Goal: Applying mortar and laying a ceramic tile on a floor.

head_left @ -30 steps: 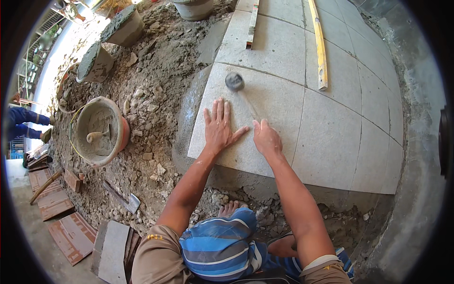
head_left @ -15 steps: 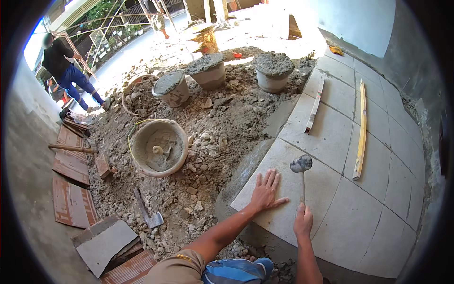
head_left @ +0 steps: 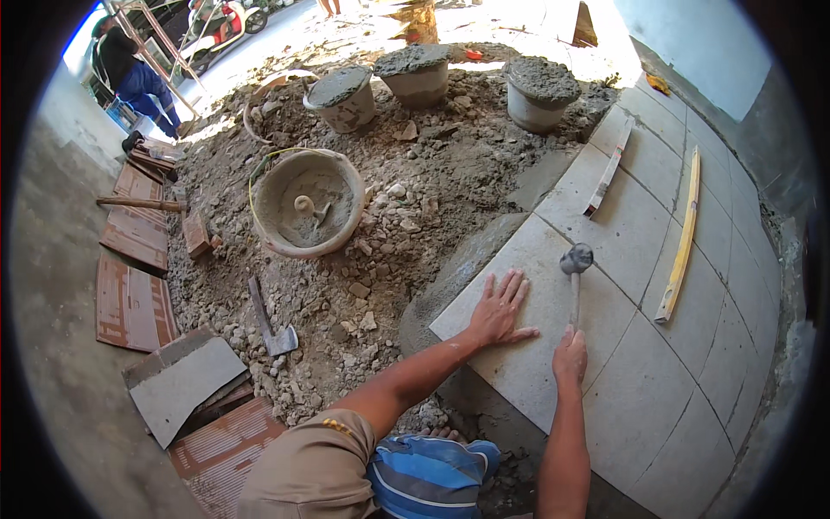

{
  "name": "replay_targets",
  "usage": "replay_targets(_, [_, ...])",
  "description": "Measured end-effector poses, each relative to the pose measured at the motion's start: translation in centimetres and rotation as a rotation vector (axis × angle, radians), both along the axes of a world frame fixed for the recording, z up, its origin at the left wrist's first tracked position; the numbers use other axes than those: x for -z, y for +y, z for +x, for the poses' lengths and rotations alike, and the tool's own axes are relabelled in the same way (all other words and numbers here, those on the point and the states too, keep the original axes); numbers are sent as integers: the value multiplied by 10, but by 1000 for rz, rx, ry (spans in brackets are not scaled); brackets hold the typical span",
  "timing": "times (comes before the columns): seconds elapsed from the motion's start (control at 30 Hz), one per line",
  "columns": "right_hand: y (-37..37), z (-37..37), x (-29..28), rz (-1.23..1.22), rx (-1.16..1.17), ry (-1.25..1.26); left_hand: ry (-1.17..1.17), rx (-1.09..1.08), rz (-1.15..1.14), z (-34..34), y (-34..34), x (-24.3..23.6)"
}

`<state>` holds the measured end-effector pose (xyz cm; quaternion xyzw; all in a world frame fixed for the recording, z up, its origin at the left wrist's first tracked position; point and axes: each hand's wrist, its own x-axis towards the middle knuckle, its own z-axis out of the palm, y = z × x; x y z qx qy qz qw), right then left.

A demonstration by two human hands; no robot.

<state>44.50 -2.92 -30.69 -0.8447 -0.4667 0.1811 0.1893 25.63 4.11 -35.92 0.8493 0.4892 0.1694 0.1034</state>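
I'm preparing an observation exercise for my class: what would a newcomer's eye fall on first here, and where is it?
Probably the dark-headed mallet in the right hand, right of centre, with the left hand spread on a pale tile beside it. Next might come the long yellow level lying farther right. Then three buckets heaped with grey mix, near the top of the view.

Worn on the person's head, the left of two side-by-side fisheye cameras looks steeply down and forward — the striped knee (head_left: 432,471) lies close below at 6 o'clock, the left hand (head_left: 497,313) and right hand (head_left: 569,356) a little farther out at 4, and sunlit ground (head_left: 359,33) far off at 12. The wide lens bows the yellow level (head_left: 684,233) at 3 — and black fills the corners
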Motion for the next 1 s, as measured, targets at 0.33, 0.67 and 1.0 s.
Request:
replay_targets(0.33, [-50,3,-10,-2,51,152,42,19,25,8,4,5])
replay_targets(0.67, [-79,6,-47,376,63,278,61,67,15,38,20,8])
replay_targets(1.0, [-21,21,-3,85,82,60,60,47,30,44,24,7])
